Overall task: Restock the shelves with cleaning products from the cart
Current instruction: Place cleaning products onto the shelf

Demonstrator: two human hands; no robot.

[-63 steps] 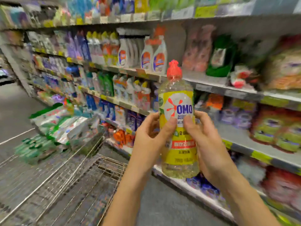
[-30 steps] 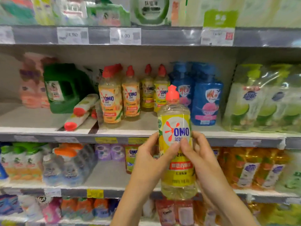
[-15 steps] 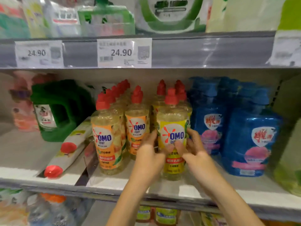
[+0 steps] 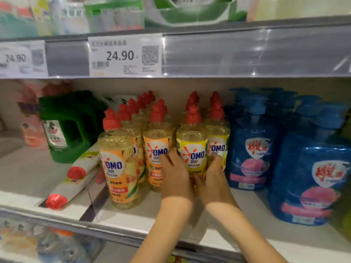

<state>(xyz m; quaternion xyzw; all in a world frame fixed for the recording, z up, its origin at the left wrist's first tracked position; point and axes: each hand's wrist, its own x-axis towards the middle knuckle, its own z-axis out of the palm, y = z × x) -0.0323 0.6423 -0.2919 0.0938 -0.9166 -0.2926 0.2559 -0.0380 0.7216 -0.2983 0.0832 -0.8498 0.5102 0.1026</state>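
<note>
Supermarket shelf point(image 4: 252, 209), dish-soap row: yellow-label OMO bottle point(image 4: 191, 141) upright near the front, just beside an orange-label OMO bottle point(image 4: 156, 147), gripped low on both sides by left hand point(image 4: 175, 179) and right hand point(image 4: 213, 179). Seat flat, face label outward, then release both sides together to avoid toppling neighbours.

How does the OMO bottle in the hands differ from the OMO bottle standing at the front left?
The held OMO bottle has a yellow label; the front-left OMO bottle has an orange one. The held one is gripped by the left hand and right hand; the front-left stands free, nearer the shelf edge. Both are upright and red-capped.
</note>
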